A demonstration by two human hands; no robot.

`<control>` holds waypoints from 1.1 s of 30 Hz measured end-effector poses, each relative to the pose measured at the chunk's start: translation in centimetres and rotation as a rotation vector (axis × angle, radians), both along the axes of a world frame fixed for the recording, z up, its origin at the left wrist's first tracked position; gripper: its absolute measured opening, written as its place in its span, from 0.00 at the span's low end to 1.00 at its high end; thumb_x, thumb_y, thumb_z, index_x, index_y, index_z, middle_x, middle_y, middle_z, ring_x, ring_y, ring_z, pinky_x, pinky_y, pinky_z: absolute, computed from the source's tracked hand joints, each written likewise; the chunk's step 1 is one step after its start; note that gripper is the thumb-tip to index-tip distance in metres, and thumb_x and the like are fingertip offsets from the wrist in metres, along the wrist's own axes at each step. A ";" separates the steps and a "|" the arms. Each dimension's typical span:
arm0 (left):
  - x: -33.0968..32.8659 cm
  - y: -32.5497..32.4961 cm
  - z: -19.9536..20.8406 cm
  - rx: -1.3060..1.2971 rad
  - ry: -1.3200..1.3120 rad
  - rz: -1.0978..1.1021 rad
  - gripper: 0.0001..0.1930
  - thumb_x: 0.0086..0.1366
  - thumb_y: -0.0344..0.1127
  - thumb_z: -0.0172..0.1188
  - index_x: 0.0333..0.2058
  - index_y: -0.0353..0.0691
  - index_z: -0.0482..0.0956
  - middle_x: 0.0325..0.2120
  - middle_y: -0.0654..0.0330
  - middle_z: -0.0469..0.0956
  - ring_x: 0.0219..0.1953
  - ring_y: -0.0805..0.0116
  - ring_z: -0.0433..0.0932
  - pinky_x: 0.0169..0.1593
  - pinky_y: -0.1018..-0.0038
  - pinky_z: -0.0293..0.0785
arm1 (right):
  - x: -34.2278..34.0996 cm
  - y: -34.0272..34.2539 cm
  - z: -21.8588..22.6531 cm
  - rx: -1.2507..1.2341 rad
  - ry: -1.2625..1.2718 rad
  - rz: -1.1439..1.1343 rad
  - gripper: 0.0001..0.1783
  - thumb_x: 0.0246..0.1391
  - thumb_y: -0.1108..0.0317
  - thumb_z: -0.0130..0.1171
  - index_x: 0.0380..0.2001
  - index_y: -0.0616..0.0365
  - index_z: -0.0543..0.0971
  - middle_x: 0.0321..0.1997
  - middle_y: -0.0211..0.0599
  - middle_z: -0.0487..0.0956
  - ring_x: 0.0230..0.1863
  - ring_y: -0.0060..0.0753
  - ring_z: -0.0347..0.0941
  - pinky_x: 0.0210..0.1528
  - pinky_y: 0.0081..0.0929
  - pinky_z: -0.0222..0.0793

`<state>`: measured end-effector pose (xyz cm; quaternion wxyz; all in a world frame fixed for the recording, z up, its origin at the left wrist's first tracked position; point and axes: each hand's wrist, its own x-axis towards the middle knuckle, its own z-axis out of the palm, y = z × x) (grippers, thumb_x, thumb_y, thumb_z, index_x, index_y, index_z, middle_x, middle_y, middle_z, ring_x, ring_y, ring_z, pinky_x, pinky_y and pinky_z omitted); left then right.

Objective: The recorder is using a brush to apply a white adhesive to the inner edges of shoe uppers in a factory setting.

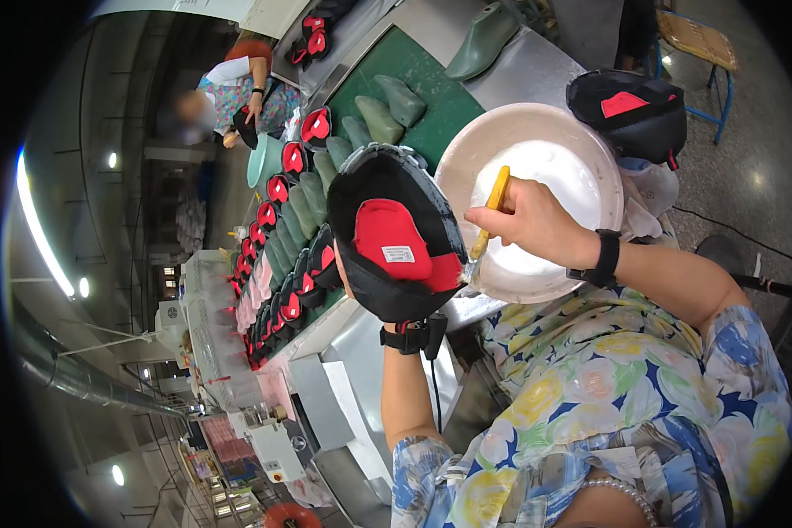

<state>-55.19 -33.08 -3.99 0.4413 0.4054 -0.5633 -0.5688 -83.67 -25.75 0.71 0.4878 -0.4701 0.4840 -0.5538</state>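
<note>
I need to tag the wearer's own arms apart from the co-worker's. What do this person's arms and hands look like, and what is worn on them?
Both hands are bare, no gloves. The left hand has a black wrist strap with a thin black cable hanging from it. The right hand has a plain black wristband. Short floral sleeves in blue, yellow and pink.

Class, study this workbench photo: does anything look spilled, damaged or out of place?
Nothing stands out. The left hand holds a black-and-red shoe upper, the right hand holds a yellow-handled brush over the white bowl, and its white liquid stays inside.
</note>
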 end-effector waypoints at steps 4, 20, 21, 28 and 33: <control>2.8 1.6 0.9 0.006 0.020 0.023 0.25 0.73 0.43 0.53 0.64 0.43 0.66 0.59 0.57 0.74 0.59 0.59 0.74 0.63 0.60 0.71 | -0.9 0.2 0.0 -0.086 0.093 -0.047 0.19 0.54 0.59 0.69 0.32 0.67 0.79 0.24 0.40 0.82 0.24 0.25 0.78 0.28 0.24 0.71; -2.2 5.6 -4.4 0.041 0.087 0.054 0.24 0.73 0.43 0.53 0.64 0.44 0.67 0.60 0.57 0.73 0.60 0.58 0.74 0.64 0.59 0.70 | 1.4 -2.8 5.0 -1.450 0.393 0.282 0.09 0.53 0.67 0.63 0.36 0.55 0.75 0.33 0.32 0.77 0.39 0.38 0.77 0.46 0.33 0.73; -2.2 5.7 -4.5 0.044 0.089 0.057 0.24 0.73 0.43 0.53 0.64 0.44 0.67 0.60 0.57 0.73 0.60 0.58 0.73 0.64 0.59 0.70 | 1.1 -3.5 4.9 -1.395 0.465 0.263 0.09 0.54 0.66 0.63 0.35 0.55 0.75 0.33 0.33 0.77 0.39 0.39 0.77 0.47 0.33 0.73; -1.4 3.7 -3.7 0.069 0.128 0.076 0.24 0.73 0.43 0.53 0.64 0.44 0.67 0.60 0.57 0.73 0.60 0.57 0.73 0.64 0.59 0.69 | -3.2 -5.8 2.3 -0.835 0.587 0.296 0.11 0.57 0.64 0.65 0.34 0.59 0.77 0.31 0.40 0.80 0.34 0.46 0.78 0.38 0.37 0.74; 0.5 3.6 -2.8 0.097 0.151 0.088 0.24 0.73 0.43 0.53 0.64 0.44 0.67 0.60 0.57 0.72 0.60 0.57 0.73 0.65 0.58 0.69 | -5.2 -6.0 1.9 -0.344 0.614 0.374 0.15 0.56 0.59 0.63 0.31 0.63 0.79 0.24 0.44 0.80 0.26 0.46 0.78 0.31 0.33 0.72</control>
